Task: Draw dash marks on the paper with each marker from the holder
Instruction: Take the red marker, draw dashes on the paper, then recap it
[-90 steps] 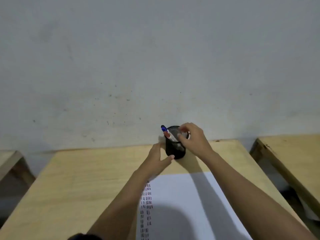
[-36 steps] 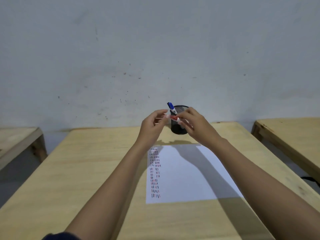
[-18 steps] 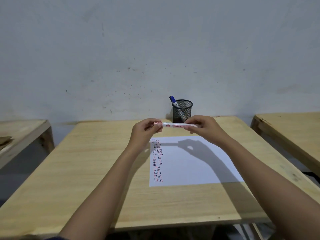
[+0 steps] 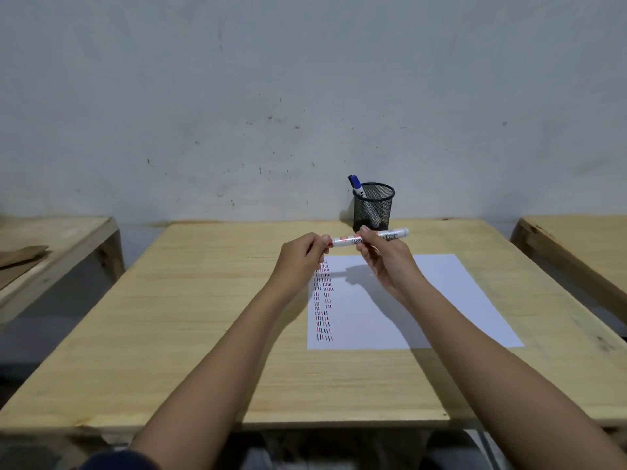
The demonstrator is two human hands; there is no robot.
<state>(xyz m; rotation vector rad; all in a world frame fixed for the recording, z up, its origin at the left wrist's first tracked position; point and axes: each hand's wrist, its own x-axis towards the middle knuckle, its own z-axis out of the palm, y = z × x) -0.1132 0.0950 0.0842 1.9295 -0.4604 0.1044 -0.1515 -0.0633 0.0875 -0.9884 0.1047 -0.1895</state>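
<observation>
I hold a white marker with red print (image 4: 346, 240) level above the top left of the white paper (image 4: 424, 300). My left hand (image 4: 300, 257) pinches its left end, where the cap is hidden by my fingers. My right hand (image 4: 385, 259) grips the barrel near its middle. The paper lies flat on the wooden table (image 4: 203, 317) and bears columns of short red, blue and black dashes (image 4: 323, 300) along its left edge. A black mesh holder (image 4: 373, 206) stands at the table's far edge by the wall, with a blue-capped marker (image 4: 357, 186) leaning out of it.
A grey wall rises right behind the table. Another wooden table (image 4: 51, 252) stands to the left with brown card on it, and a third table (image 4: 583, 242) stands to the right. Gaps separate the tables.
My hands took the red-print marker from the holder and brought it back over the paper. It now lies level between both hands, nearer to me than before.
</observation>
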